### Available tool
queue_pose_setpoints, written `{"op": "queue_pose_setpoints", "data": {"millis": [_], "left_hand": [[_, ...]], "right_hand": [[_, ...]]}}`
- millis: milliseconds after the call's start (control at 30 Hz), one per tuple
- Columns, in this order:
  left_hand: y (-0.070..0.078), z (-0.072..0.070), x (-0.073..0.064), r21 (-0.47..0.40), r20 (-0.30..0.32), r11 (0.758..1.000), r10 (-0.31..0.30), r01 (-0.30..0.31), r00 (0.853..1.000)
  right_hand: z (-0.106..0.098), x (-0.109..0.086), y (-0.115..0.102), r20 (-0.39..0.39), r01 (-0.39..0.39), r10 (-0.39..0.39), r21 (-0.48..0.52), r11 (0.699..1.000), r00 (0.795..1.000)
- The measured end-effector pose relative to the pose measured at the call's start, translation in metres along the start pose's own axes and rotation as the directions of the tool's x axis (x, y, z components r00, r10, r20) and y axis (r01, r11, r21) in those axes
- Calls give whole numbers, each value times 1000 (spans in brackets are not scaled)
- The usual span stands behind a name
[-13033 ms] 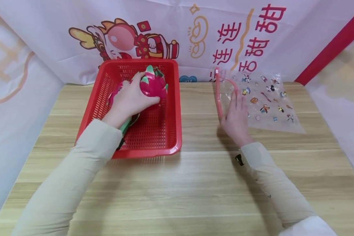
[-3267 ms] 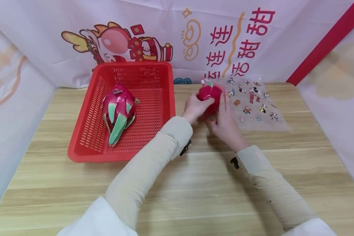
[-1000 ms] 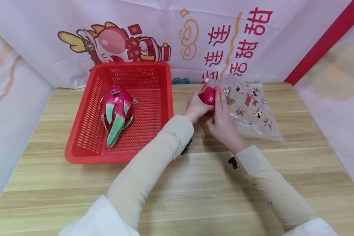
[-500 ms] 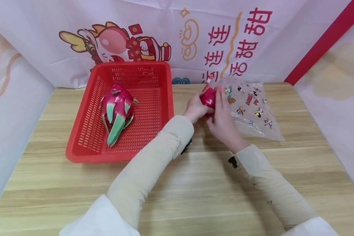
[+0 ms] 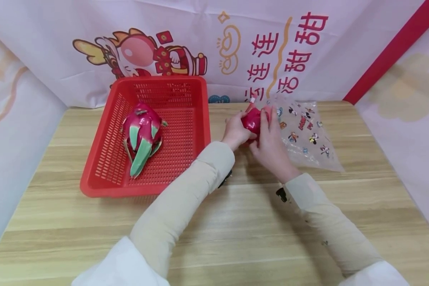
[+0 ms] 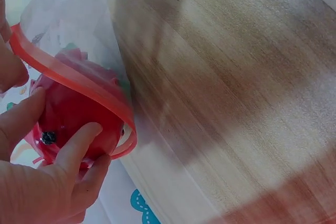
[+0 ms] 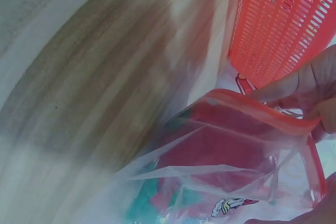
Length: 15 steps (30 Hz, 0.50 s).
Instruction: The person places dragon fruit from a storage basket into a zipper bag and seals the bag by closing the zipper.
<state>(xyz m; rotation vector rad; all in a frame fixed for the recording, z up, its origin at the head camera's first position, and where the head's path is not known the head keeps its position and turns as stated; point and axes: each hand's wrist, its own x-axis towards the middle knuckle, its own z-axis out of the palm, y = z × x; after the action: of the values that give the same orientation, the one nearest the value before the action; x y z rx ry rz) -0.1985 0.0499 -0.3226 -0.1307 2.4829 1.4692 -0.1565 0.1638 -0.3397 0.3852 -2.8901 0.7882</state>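
Note:
A pink dragon fruit [image 5: 252, 120] is partly inside a clear zip bag [image 5: 309, 153] printed with cartoon figures. My left hand [image 5: 236, 132] grips the fruit's near end; in the left wrist view its thumb and fingers spread over the fruit [image 6: 84, 111]. The bag's red zip edge [image 6: 71, 77] crosses over the fruit there. My right hand [image 5: 271, 151] holds the bag at its mouth, fingers extended along the fruit's right side. Through the plastic in the right wrist view, the fruit [image 7: 210, 156] shows green leaf tips. Part of the right hand's grip is hidden.
The red perforated basket [image 5: 89, 171] stands left of the hands. Another dragon fruit [image 5: 143, 125] with green leaves lies in it. The wooden table [image 5: 228, 234] meets a printed cloth backdrop [image 5: 221, 43] at the back and cloth at both sides.
Since the oldest frame, my left hand has brought one dragon fruit from the basket rightward into the bag's mouth. Over the last second, both hands have shifted only slightly.

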Motion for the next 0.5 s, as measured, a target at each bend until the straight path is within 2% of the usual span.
{"op": "queue_pose_setpoints", "data": {"millis": [200, 400, 500], "left_hand": [[0, 0, -1, -92, -38, 995, -35, 31, 999], [-1, 2, 1, -7, 2, 1000, 23, -23, 1000], [-1, 3, 2, 6, 18, 999, 42, -42, 999]], "right_hand": [[-1, 2, 2, 3, -24, 24, 29, 999, 1000], [-4, 3, 4, -2, -40, 40, 26, 999, 999], [-6, 5, 4, -8, -61, 62, 22, 998, 998]]}}
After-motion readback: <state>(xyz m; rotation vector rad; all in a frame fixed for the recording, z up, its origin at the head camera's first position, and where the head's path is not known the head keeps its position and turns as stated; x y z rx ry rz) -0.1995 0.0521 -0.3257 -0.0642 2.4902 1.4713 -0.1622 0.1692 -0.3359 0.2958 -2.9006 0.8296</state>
